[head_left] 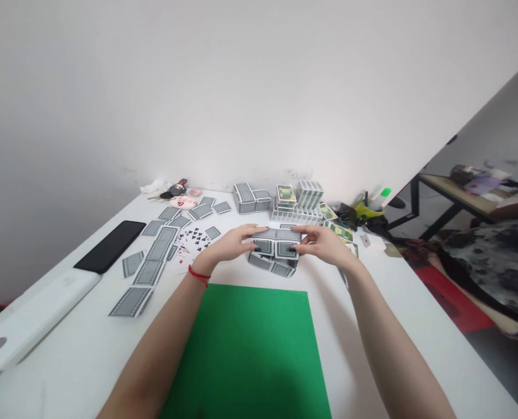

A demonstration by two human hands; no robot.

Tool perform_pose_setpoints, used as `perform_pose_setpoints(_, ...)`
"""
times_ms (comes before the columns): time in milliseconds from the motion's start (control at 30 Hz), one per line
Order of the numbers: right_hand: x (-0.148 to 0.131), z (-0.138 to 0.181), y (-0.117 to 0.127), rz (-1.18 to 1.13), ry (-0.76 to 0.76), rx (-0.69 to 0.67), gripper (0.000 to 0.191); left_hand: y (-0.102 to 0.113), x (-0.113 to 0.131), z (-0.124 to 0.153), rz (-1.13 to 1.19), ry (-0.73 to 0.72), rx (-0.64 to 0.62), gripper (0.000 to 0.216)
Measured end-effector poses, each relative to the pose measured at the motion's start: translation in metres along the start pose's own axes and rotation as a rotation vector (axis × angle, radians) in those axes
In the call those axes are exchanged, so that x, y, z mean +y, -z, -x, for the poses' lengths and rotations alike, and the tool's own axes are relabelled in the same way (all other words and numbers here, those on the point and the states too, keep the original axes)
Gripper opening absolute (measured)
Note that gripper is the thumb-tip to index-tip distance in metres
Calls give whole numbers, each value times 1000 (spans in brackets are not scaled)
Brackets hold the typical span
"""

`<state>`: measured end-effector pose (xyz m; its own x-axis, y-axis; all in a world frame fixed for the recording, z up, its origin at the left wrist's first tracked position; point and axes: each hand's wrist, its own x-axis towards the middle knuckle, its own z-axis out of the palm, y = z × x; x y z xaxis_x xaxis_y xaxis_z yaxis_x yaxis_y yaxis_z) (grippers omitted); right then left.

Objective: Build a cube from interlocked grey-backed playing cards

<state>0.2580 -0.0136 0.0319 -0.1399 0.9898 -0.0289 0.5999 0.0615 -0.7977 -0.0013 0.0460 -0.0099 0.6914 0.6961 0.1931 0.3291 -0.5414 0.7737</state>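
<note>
Both hands grip a block of folded playing cards (pixel 276 234) with grey patterned backs, just beyond the green sheet (pixel 259 343). From its left side my left hand (pixel 235 241) has thumb and fingers closed on the block. At the opposite side my right hand (pixel 320 241) pinches it the same way. Beneath it shows another grey card piece (pixel 270 265), partly hidden; whether the two are joined I cannot tell. Behind stand a grey card block (pixel 252 199) and a green-and-white card structure (pixel 296 215).
Loose grey-backed cards (pixel 148 272) and face-up cards (pixel 195 240) lie on the left. Farther left are a black phone (pixel 110 247) and a long white device (pixel 36 317). Green cards (pixel 340 231) and a white adapter (pixel 372 241) sit at the right edge. A wall rises behind.
</note>
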Motion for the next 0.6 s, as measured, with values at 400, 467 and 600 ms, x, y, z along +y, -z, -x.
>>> perform_pose_setpoints(400,-3,4,0,0,-18,8,51,-2,-1,0,41,-48,-8,57)
perform_pose_setpoints(467,-2,4,-1,-12,-15,6,51,-2,-1,0,50,-52,-11,57)
perform_pose_setpoints(600,6,4,-3,-36,1,8,52,-2,2,1,93,-46,-34,59)
